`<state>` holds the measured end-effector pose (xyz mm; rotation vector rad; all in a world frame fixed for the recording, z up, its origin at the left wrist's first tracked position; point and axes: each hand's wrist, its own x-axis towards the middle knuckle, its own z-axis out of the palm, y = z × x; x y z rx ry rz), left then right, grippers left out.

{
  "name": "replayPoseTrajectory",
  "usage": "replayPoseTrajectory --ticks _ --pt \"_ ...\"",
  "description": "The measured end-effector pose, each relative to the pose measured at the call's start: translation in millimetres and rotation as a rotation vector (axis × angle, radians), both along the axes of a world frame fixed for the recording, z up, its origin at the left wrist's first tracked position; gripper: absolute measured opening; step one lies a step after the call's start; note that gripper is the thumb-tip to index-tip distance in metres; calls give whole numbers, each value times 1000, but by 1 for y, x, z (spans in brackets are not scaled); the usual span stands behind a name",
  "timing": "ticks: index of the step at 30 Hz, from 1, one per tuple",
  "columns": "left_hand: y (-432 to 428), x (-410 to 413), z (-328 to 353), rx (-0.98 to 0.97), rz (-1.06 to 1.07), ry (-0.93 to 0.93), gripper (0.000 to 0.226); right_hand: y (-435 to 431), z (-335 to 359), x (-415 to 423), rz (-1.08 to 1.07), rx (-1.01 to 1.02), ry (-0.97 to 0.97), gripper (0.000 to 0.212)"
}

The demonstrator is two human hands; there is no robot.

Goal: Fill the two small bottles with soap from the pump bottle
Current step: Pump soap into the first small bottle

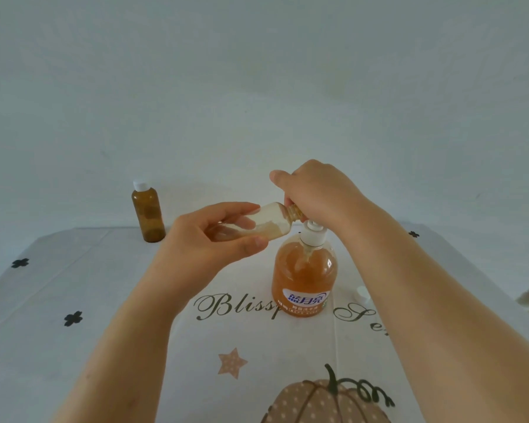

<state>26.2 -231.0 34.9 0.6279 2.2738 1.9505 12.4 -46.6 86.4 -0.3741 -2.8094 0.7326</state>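
A pump bottle [304,276] of orange soap stands mid-table, its white pump head mostly covered by my right hand [316,193], whose fingers curl down over it. My left hand [214,236] grips a small clear bottle [271,222], tilted nearly sideways with its open neck against the pump spout. Some pale soap lies inside it. A second small bottle [148,215], amber with a white cap, stands upright at the table's far left edge, away from both hands.
The table wears a white cloth [110,331] printed with script lettering, black clovers, a star and a pumpkin. A small white cap [362,294] lies right of the pump bottle, partly behind my right forearm. A plain wall rises behind the table.
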Motion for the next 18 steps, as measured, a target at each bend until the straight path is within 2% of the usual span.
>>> replayPoseTrajectory --ticks 10,18 --pt "1 -10 -7 -52 -28 -35 46 4 -15 -5 4 -52 28 51" --pt "1 -7 -5 -68 -4 -5 42 3 -15 -2 0 -84 27 50"
